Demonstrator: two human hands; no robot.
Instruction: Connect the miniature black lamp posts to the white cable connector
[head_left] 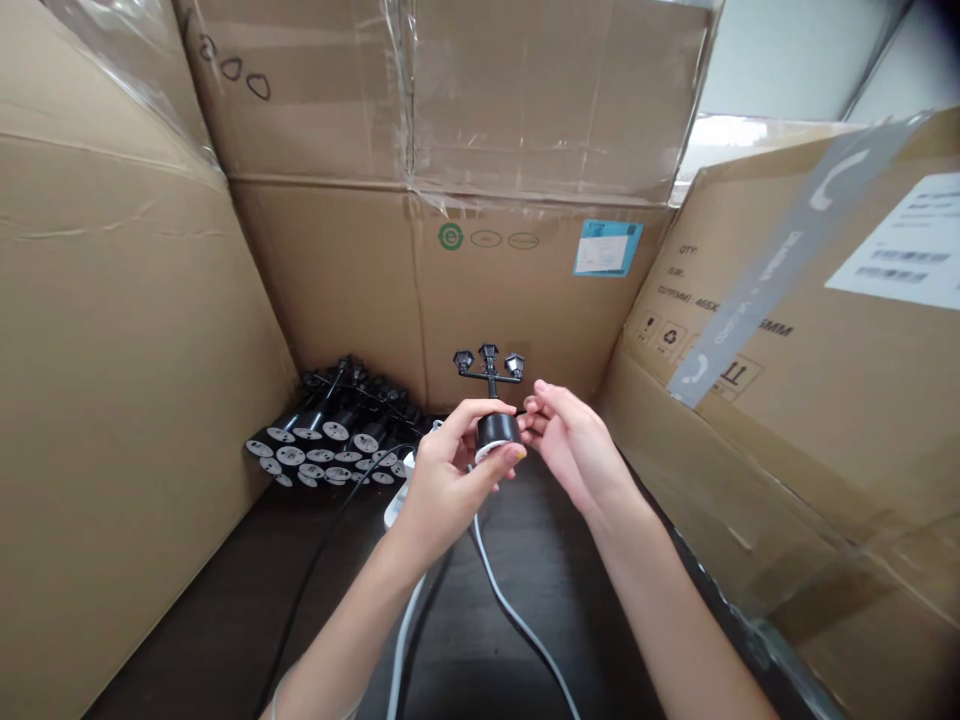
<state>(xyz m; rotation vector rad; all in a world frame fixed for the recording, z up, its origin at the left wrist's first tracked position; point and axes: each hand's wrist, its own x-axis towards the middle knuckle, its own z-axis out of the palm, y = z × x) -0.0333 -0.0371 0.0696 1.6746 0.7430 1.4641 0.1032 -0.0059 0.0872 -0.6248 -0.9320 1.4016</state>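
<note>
My left hand (450, 480) grips the round black base (497, 436) of a miniature three-headed black lamp post (490, 374), which stands upright with its lanterns above my fingers. My right hand (570, 445) is open, with its fingertips at the right side of the base. I cannot tell whether they touch it. Behind my left hand lies a pile of several similar lamp posts (322, 440), tipped on their sides with their pale base undersides showing.
Large cardboard boxes (120, 330) wall the left, back and right of the dark tabletop (525, 560). A white power strip (397, 497) sits under my left hand. A white cable (510, 600) and a black cable (322, 560) run across the tabletop.
</note>
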